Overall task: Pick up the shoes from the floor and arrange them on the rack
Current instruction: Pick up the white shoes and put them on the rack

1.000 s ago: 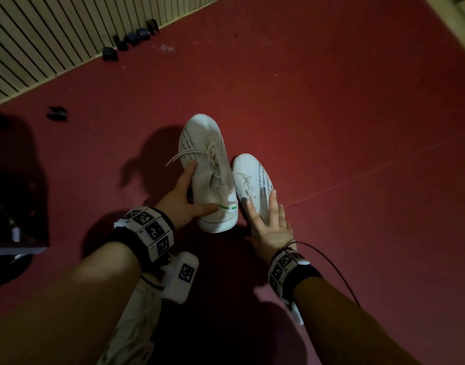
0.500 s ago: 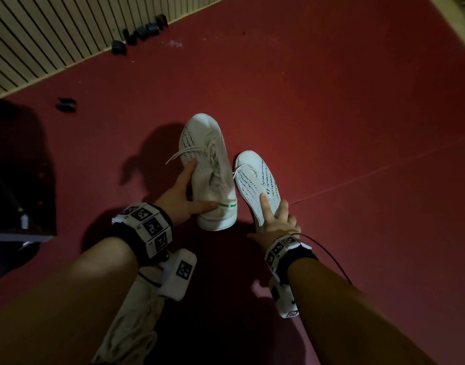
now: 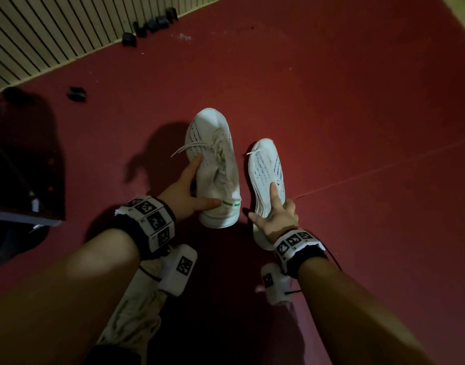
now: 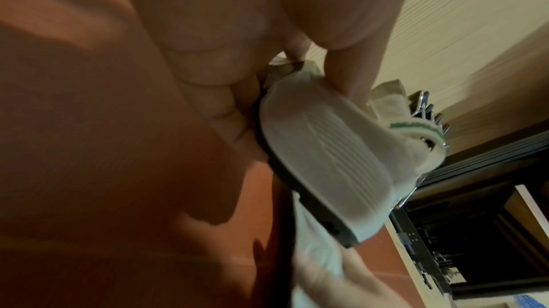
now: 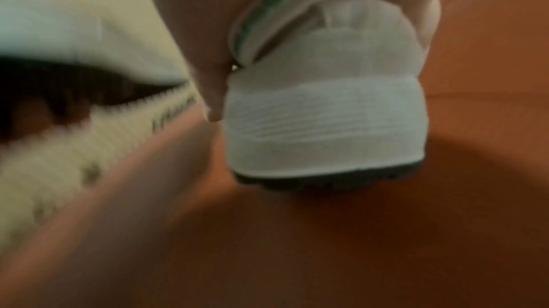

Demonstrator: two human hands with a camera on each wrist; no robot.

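Shoes (image 3: 213, 164) — gripped in both hands' fingers (image 3: 193, 167).

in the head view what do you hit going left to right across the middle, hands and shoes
left hand → left white shoe, gripped near its heel → strip of red floor between the shoes → right white shoe → right hand, holding that shoe at its heel end

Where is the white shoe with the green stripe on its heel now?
In the head view, the left white sneaker sits centre-frame, gripped at the heel by the left hand, just left of the other sneaker above the red floor.
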